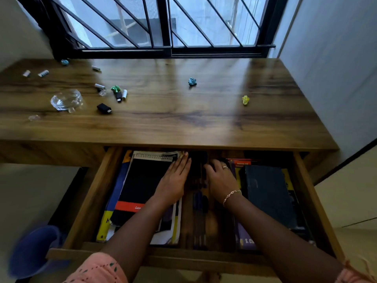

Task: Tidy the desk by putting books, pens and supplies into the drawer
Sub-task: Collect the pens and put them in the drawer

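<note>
The wooden drawer (95,199) stands pulled out under the desk (183,119). A stack of books topped by a black spiral notebook (140,180) lies in its left half. My left hand (173,180) rests flat on the notebook's right edge, fingers straight. A dark blue book (269,197) lies on other books in the right half. Between the stacks lie several dark pens (201,203). My right hand (221,179) is beside the blue book with its fingers curled down over a dark object at the drawer's back; what it holds is hidden in shadow.
On the desk's left are a glass dish (66,100), several small white cylinders (43,73), two black USB-like pieces (104,108) and a green clip (115,89). A blue crumpled bit (192,81) and a yellow one (245,100) lie further right. A blue bin (34,250) stands on the floor at left.
</note>
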`<state>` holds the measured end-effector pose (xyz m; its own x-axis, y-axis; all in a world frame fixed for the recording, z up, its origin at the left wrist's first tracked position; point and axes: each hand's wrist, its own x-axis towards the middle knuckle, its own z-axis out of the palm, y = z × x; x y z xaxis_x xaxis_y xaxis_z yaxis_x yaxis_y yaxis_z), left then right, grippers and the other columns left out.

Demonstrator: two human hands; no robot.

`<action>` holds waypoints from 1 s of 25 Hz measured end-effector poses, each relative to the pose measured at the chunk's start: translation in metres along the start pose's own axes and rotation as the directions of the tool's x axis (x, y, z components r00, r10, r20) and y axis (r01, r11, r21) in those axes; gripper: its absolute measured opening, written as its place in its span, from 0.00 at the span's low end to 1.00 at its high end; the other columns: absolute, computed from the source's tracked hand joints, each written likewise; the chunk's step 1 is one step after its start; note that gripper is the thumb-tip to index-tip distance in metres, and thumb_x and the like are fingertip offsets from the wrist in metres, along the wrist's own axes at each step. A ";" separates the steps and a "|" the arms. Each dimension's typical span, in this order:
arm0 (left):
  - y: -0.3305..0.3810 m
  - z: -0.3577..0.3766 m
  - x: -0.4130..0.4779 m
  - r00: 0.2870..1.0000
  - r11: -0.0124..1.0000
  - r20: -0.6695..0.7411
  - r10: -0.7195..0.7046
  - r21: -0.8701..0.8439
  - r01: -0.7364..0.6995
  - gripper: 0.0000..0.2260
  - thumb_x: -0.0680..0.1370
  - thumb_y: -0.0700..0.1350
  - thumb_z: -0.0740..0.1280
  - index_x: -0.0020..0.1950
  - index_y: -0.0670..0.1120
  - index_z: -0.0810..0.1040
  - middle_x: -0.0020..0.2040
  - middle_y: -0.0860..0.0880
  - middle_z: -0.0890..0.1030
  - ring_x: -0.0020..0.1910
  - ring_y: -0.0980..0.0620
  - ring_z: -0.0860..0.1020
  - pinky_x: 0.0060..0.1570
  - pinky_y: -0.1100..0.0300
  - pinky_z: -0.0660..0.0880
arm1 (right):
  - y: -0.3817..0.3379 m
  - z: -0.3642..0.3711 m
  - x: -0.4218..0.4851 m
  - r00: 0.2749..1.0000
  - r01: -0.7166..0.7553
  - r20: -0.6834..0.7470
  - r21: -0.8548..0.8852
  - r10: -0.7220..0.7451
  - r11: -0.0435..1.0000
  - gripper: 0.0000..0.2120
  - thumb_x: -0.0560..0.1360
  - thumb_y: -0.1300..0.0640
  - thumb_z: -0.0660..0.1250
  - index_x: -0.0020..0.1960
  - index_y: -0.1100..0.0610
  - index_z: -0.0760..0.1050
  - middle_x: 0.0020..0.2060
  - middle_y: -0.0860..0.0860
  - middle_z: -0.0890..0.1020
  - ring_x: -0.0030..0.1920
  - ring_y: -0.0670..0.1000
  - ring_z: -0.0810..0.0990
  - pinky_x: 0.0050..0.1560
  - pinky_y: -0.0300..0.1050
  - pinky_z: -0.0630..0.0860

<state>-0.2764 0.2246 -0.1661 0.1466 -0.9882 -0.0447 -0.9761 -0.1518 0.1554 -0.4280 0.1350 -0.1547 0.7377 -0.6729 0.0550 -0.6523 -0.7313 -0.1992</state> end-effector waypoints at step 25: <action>0.041 -0.014 -0.149 0.999 0.987 0.047 0.011 -0.161 -0.004 0.27 0.81 0.56 0.45 0.73 0.48 0.34 0.76 0.48 0.35 0.73 0.54 0.32 0.73 0.57 0.36 | -0.088 -0.022 -0.143 0.994 0.016 0.106 0.095 -0.026 0.995 0.49 0.64 0.29 0.28 0.75 0.55 0.52 0.76 0.55 0.52 0.76 0.53 0.47 0.73 0.47 0.48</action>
<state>-0.3361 0.3655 -0.1389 0.1279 -0.9878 -0.0891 -0.9379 -0.1497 0.3128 -0.4792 0.2933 -0.1239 0.7686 -0.6383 -0.0438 -0.6212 -0.7280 -0.2900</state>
